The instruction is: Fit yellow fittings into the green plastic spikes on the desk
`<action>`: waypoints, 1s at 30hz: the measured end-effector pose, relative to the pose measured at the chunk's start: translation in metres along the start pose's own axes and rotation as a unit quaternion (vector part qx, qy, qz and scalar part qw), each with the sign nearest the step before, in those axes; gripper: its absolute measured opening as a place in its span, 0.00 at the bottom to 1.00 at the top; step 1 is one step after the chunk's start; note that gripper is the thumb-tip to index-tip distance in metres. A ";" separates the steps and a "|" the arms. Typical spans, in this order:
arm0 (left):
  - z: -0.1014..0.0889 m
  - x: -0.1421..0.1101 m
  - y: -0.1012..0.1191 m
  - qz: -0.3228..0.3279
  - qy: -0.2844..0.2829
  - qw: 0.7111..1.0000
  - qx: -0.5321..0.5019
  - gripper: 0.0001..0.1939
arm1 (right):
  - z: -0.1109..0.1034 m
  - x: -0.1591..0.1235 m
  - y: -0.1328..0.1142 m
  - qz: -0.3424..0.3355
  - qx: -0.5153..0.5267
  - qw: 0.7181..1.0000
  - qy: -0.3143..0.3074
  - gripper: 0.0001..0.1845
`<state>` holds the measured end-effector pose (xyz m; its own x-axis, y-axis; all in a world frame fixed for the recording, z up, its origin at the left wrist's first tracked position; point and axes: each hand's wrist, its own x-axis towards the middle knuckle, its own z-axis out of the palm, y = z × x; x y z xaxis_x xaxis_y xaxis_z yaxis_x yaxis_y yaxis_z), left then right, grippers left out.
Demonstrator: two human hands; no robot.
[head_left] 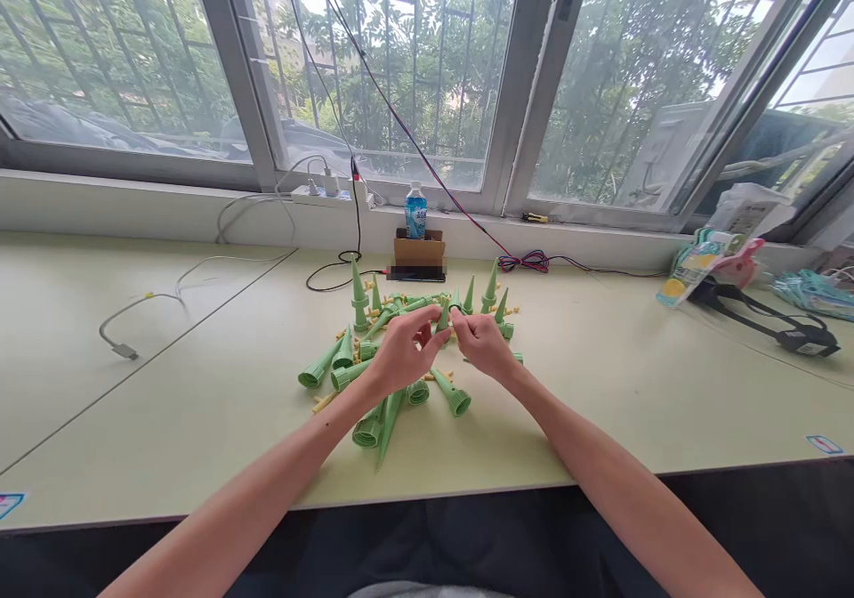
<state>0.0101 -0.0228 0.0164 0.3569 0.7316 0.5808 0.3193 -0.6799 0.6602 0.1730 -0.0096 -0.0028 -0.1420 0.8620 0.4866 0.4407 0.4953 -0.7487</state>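
Observation:
Over the middle of a pile, my left hand [406, 349] pinches a green plastic watering spike [443, 317] between thumb and fingers, its tip pointing up. My right hand [487, 344] is closed right beside it, fingertips close to that spike; what they grip is hidden. Around both hands are several more green spikes. Some stand upright, like the tall one [358, 300] behind on the left and another [490, 286] on the right. Others lie on their sides, such as the one [454, 393] nearer me. Small yellow plastic pieces [325, 401] are scattered among them.
At the back, a blue-labelled bottle [415, 214] rises behind a small cardboard box [420, 249]. Cables and a power strip [326, 194] run along the window. A bundled red-and-black wire [527, 262] lies to the right. Farther right is a black strap [767, 318].

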 end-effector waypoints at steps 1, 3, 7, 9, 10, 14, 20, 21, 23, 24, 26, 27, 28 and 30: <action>0.000 0.000 0.000 0.004 0.001 1.000 0.007 0.08 | 0.000 0.000 0.000 0.001 0.001 1.000 -0.001 0.34; 0.001 0.000 -0.001 0.006 0.000 1.000 0.010 0.08 | 0.000 0.000 0.000 0.002 0.005 1.000 0.001 0.34; 0.001 0.001 -0.001 -0.008 0.004 1.000 -0.004 0.08 | 0.001 0.000 0.000 -0.006 0.014 1.000 0.014 0.33; 0.001 0.001 0.000 -0.017 0.007 1.000 -0.025 0.08 | 0.001 0.000 0.000 -0.013 0.016 1.000 0.016 0.32; 0.001 0.002 0.000 -0.020 0.009 0.999 -0.037 0.09 | 0.001 0.000 0.000 -0.016 0.016 1.000 0.016 0.32; 0.001 0.002 0.000 -0.027 0.011 0.997 -0.071 0.10 | 0.000 -0.001 0.000 -0.024 0.012 1.000 0.014 0.31; 0.000 0.002 -0.001 -0.036 -0.001 0.997 -0.074 0.10 | 0.000 0.000 -0.002 -0.026 0.007 0.999 0.019 0.30; 0.000 0.001 -0.001 -0.037 -0.003 0.996 -0.076 0.10 | 0.000 0.000 -0.002 -0.028 0.005 0.999 0.023 0.30; 0.000 0.001 0.000 -0.038 -0.007 0.996 -0.084 0.11 | -0.001 0.000 -0.003 -0.029 -0.001 0.999 0.036 0.30; 0.000 0.001 0.001 -0.039 -0.007 0.995 -0.090 0.12 | -0.001 0.000 -0.003 -0.028 -0.005 0.999 0.042 0.30; -0.001 0.002 0.002 -0.044 0.000 0.994 -0.104 0.13 | -0.002 0.000 -0.002 -0.025 -0.009 0.998 0.055 0.30; 0.000 0.002 0.002 -0.048 0.006 0.993 -0.112 0.13 | -0.002 0.000 -0.001 -0.024 -0.010 0.998 0.060 0.30; 0.000 0.002 0.002 -0.053 0.014 0.991 -0.119 0.13 | -0.002 0.000 -0.001 -0.024 -0.009 0.998 0.063 0.30; 0.000 0.003 0.000 -0.067 0.033 0.989 -0.127 0.13 | -0.003 0.000 0.000 -0.025 -0.009 0.997 0.068 0.30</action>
<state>0.0117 -0.0205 0.0185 0.2647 0.8221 0.5041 0.1262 -0.5477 0.8271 0.1754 -0.0101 -0.0016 -0.0430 0.8125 0.5814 0.4512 0.5350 -0.7143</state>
